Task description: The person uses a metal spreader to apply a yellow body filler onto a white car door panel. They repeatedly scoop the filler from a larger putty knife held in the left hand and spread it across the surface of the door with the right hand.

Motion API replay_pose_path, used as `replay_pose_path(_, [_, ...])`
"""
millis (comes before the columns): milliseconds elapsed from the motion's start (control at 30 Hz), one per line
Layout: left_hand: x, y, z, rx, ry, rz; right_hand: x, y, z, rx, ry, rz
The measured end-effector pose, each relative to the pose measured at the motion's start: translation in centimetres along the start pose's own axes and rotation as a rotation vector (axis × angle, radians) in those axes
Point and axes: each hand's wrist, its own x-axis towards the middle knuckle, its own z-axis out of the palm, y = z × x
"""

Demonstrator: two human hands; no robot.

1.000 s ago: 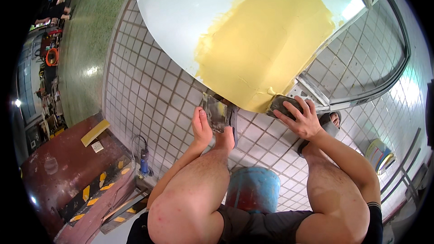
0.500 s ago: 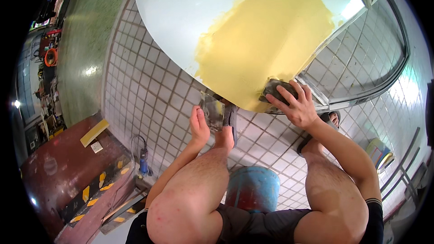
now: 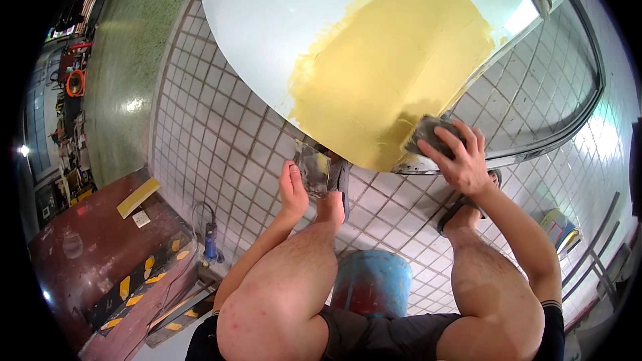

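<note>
A white car door (image 3: 261, 33) lies in front of me, with a broad patch of yellow body filler (image 3: 394, 53) on its skin. My right hand (image 3: 465, 164) grips a dark, flat putty spreader (image 3: 433, 139) with filler smeared along its edge. It is just over the patch's near right edge and casts a shadow on the filler; whether it touches the door I cannot tell. My left hand (image 3: 293, 188) holds a smeared, flat mixing plate (image 3: 313, 172) upright by its left side, short of the door's near edge. Some yellow filler sticks to this plate.
Below, a blue bucket (image 3: 372, 281) stands between my legs. The door's window frame (image 3: 598, 87) reaches to the right. A maroon board (image 3: 80, 241) is at left, beside a blue power tool (image 3: 210, 244) with a cord. Books (image 3: 560, 230) and metal bars (image 3: 595, 254) lie at right.
My right hand has moved slightly right and toward me with the spreader, away from the filler's near edge. My left hand and the plate have barely shifted.
</note>
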Motion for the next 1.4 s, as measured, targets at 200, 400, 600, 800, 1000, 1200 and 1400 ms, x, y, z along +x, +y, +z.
replay_pose_path(200, [0.3, -0.6, -0.2, 0.019, 0.006, 0.028, 3.3, 1.0, 1.2, 0.001, -0.069, -0.024])
replay_pose_path(400, [0.2, -0.8, -0.2, 0.0, 0.058, 0.006, -1.8, 0.5, 1.3, 0.06, -0.108, 0.047])
replay_pose_path(600, [-0.1, -0.6, -0.3, -0.006, 0.019, -0.009, 1.9, 1.9, 0.4, 0.045, 0.044, 0.093])
replay_pose_path(800, [0.2, -0.5, -0.1, -0.012, 0.043, 0.005, 3.0, 2.8, 1.4, -0.007, 0.005, 0.136])
replay_pose_path(1000, [0.7, -0.3, -0.1, -0.022, 0.041, 0.013, -1.0, 4.0, 0.7, 0.023, -0.004, 0.145])
replay_pose_path(1200, [0.3, -0.3, 0.0, -0.004, 0.041, 0.01, 5.3, 6.6, -0.7, -0.004, 0.104, 0.157])
replay_pose_path(1400, [0.6, -0.7, -0.1, 0.005, 0.047, 0.008, 3.9, 6.4, 0.7, -0.017, -0.008, 0.175])
